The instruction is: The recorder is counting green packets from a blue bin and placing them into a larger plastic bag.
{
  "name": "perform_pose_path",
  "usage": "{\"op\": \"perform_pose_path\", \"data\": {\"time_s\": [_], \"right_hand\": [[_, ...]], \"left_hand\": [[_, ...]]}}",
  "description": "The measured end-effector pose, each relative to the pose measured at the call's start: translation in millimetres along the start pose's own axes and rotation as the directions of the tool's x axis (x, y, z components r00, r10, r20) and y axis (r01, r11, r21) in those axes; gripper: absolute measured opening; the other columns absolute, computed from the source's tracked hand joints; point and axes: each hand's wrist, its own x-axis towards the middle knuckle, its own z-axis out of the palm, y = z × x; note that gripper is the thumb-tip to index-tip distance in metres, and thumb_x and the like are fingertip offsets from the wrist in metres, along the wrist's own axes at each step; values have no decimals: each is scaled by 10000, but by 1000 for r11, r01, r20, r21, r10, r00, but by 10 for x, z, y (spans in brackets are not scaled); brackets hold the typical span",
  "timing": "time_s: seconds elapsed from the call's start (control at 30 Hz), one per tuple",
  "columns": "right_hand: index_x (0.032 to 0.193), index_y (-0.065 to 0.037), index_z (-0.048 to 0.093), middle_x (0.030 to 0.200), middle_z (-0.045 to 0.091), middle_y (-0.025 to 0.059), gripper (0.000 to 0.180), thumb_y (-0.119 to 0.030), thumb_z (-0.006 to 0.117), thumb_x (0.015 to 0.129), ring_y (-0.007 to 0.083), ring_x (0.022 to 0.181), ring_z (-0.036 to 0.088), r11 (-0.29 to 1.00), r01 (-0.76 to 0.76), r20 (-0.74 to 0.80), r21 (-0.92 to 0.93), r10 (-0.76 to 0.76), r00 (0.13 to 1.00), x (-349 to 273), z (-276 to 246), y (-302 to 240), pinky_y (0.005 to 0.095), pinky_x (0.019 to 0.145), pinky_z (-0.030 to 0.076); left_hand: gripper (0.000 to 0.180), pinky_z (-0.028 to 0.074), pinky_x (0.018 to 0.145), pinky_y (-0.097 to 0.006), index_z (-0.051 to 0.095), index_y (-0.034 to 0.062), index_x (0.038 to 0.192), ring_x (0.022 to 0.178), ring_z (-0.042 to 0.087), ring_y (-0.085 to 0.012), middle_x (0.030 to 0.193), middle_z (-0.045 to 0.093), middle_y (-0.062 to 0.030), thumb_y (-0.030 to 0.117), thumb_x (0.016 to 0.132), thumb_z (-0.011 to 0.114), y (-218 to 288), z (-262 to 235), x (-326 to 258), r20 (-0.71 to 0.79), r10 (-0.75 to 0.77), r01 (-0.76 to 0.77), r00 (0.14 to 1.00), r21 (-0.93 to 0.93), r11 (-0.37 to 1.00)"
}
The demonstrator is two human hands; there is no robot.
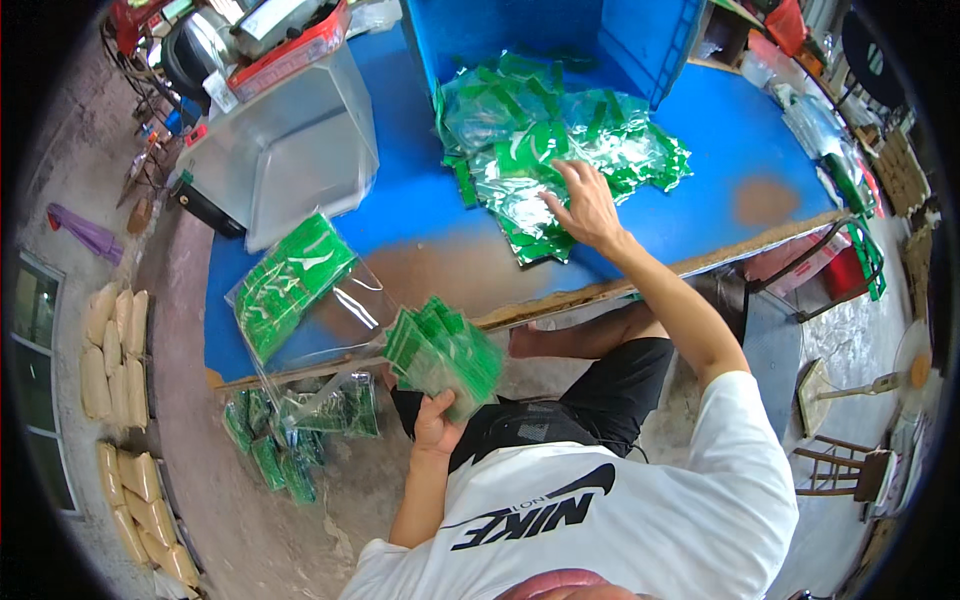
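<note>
A fanned stack of green and clear plastic packets (450, 350) is gripped at its lower end by my left hand (438, 425), just off the table's near edge. My right hand (590, 208) reaches over a loose pile of similar packets (620, 150), fingers spread, its fingertips at or just above them. This pile spills from the open front of a blue plastic crate (505, 28). Left of the held stack, a large clear bag (358, 300) lies partly over the table edge, with a block of green packets (295, 285) inside.
The blue table (730, 140) has worn brown patches and a rough front edge. A translucent plastic bin (310, 150) stands at the back left, a red tray (290, 50) above it. Filled green bags (290, 450) lie on the floor below. A wooden chair (850, 470) is at right.
</note>
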Motion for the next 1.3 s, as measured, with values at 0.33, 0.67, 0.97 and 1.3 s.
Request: {"op": "perform_pose_path", "data": {"time_s": [0.33, 0.67, 0.97, 1.3], "right_hand": [[1504, -173, 450, 1553, 370, 259, 768, -706, 424, 951, 504, 1444, 301, 956, 61, 351, -286, 46, 935, 221, 740, -555, 694, 1147, 213], [935, -4, 706, 1051, 650, 216, 317, -319, 684, 936, 377, 969, 639, 946, 147, 49, 289, -168, 985, 252, 199, -545, 440, 842, 522], [1304, 27, 581, 1397, 535, 233, 433, -212, 582, 942, 390, 1270, 502, 944, 307, 464, 120, -327, 824, -939, 1, -1595, 515, 1054, 422], [1286, 4, 618, 1368, 525, 301, 717, -621, 523, 948, 471, 1289, 475, 937, 190, 330, -293, -87, 940, 63, 705, -1068, 588, 1055, 388]], "left_hand": [[671, 372, 1173, -461, 469, 18, 1433, 1325, 527, -303, 1405, 571, -119, 73, 825, 747, 64, 185, -117, 40, 74, -75, 996, 23, 997], [698, 395, 1162, -458, 473, 27, 1435, 1324, 528, -313, 1403, 576, -126, 72, 803, 764, 231, -192, -398, -73, 173, -169, 982, 50, 984], [637, 383, 1170, -450, 466, 23, 1426, 1326, 516, -299, 1390, 566, -115, 68, 852, 739, 66, 57, -164, -25, 160, -160, 987, -6, 987], [733, 317, 1207, -535, 344, 95, 1531, 1433, 400, -335, 1519, 449, -117, 73, 889, 697, 64, 107, -104, 66, 154, -157, 986, 52, 986]]}}
